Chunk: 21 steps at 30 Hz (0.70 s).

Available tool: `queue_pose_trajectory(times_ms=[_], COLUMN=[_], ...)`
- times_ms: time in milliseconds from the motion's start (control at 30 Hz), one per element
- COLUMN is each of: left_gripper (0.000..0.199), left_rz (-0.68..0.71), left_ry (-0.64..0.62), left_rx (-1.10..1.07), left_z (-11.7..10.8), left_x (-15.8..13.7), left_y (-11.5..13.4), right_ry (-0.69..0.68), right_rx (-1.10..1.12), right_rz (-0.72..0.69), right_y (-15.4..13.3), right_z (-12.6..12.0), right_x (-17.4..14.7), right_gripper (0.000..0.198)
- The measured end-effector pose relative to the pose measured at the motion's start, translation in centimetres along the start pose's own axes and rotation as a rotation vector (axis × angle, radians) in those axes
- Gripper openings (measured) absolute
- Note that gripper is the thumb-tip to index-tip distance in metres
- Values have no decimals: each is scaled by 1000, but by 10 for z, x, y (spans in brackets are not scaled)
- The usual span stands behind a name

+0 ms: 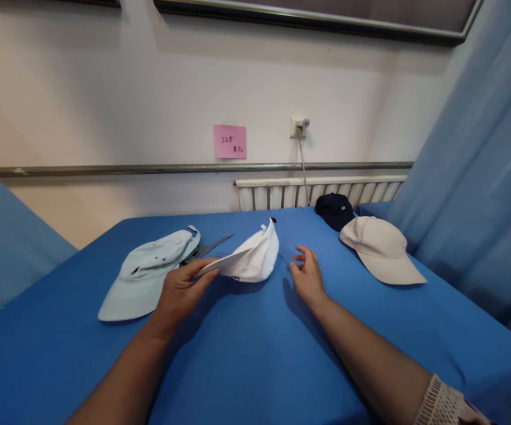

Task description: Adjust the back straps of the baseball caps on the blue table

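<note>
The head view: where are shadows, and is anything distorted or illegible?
In the head view, shadows lie on the blue tablecloth beside the bare left hand and bare right hand; also there, the blue fabric curtain at right slants, perhaps lens stretch, and the white mark on the navy fabric cap is unreadably small.

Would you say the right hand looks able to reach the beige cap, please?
Probably yes: the right hand is empty, and only blue cover lies between it and the beige cap.

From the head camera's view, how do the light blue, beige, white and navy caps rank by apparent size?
1. Light blue cap
2. Beige cap
3. White cap, partly covered by the left hand
4. Navy cap, farthest back, so its real size is unsure
</note>
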<state>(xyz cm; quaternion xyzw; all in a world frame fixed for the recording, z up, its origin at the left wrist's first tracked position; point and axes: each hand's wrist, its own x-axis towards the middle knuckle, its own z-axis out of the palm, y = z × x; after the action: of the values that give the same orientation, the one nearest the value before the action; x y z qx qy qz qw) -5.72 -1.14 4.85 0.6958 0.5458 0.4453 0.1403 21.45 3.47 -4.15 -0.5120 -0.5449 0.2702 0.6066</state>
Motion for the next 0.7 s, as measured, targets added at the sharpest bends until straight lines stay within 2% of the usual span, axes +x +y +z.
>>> queue_pose_trajectory(times_ms=[67, 167, 233, 300, 367, 467, 533, 600, 700], left_gripper=[32, 30, 31, 32, 31, 32, 47, 67, 74], left_rz=[10, -30, -67, -89, -92, -60, -17, -13, -169], left_ry=[7, 9, 27, 48, 43, 39, 91, 127, 59], left_rx=[-5, -34, -65, -83, -74, -79, -188, -332, -477], left_z=[-5, -10, -12, -11, -9, -3, 3, 11, 28], left_x=[-1, -1, -2, -4, -7, -12, -12, -10, -7], left_y=[7, 12, 12, 13, 14, 18, 18, 15, 4], right_ry=[38, -103, -285, -441, -537, -534, -449, -331, -186], right_rx=[-153, -282, -307, -276, -216, -91, 84, 348, 709], right_rz=[-244, -577, -685, -705, -646, -422, -186, 71, 369], right_y=[-15, -41, -55, -63, -64, -58, -50, -44, -36], right_z=[-9, -22, -28, -28, -26, -17, -12, -8, -6], right_x=[-1, -8, -14, -20, -24, -28, -28, -24, -11], right_gripper=[59, 74, 80, 75, 55, 21, 19, 21, 26])
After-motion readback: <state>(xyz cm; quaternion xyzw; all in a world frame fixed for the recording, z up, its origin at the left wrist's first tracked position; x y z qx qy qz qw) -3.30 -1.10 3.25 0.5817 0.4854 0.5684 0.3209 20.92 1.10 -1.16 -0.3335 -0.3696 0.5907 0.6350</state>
